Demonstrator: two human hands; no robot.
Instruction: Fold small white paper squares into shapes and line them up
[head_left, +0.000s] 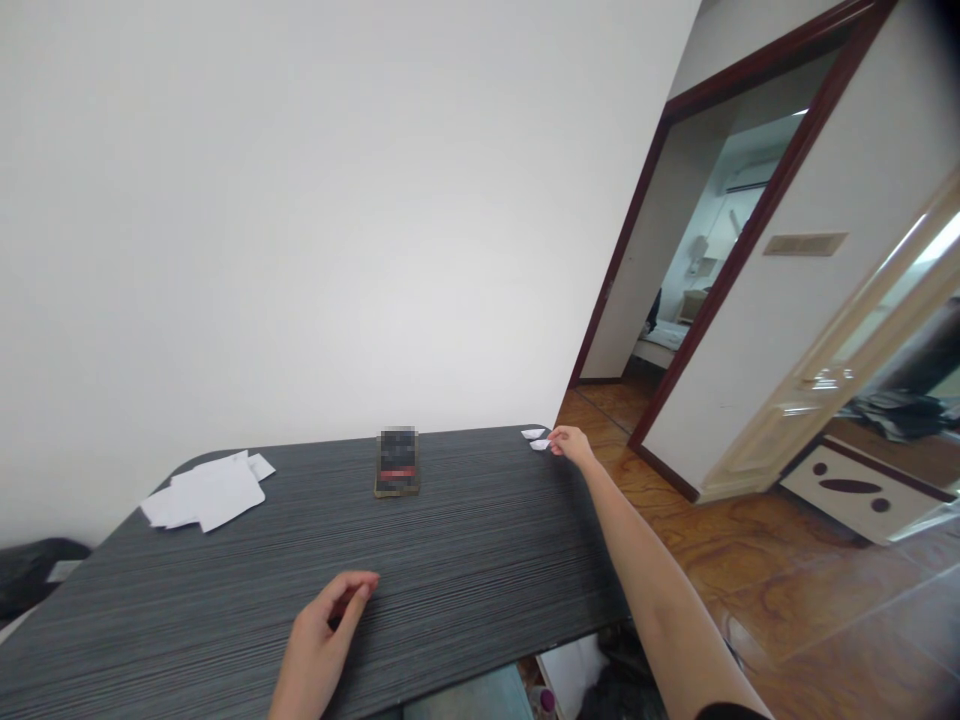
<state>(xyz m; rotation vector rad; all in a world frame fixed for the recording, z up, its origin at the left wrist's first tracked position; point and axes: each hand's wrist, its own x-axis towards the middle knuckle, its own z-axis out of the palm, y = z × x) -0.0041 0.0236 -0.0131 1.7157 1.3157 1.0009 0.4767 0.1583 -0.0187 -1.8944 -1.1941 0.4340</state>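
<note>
My right hand [571, 444] is stretched out to the far right corner of the dark striped table [480, 560], its fingers pinched on a small folded white paper piece [540, 444]. A second small white paper piece [533, 433] lies just beyond it at the corner. My left hand [324, 632] rests on the near part of the table, fingers loosely curled, and nothing shows in it.
A stack of white paper sheets [206, 492] lies at the far left of the table. A small dark box [397, 462] stands near the far middle. A white wall is behind; an open doorway [720, 250] and a brown floor [750, 560] are to the right.
</note>
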